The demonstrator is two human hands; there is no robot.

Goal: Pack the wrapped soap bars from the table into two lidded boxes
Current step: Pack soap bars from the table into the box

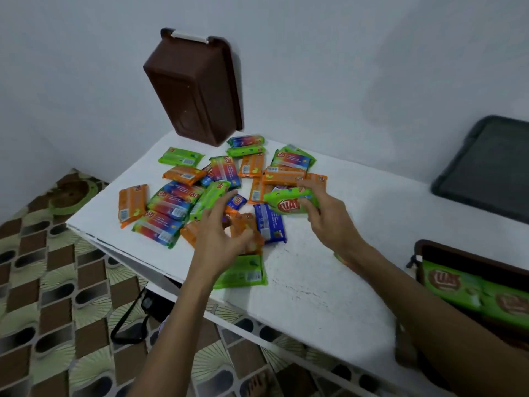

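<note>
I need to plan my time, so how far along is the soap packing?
Early. Done: green bars lie in the open box at right. In hand: the right hand holds a green bar, the left hand grips an orange bar. Left: most loose bars litter the table; the brown box by the wall waits.

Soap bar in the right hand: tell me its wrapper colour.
The soap bar is green with a red logo, clearest in the head view.

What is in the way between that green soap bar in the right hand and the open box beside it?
Nothing visible blocks it: the table between the green soap bar in the right hand and the open box is mostly bare.
</note>
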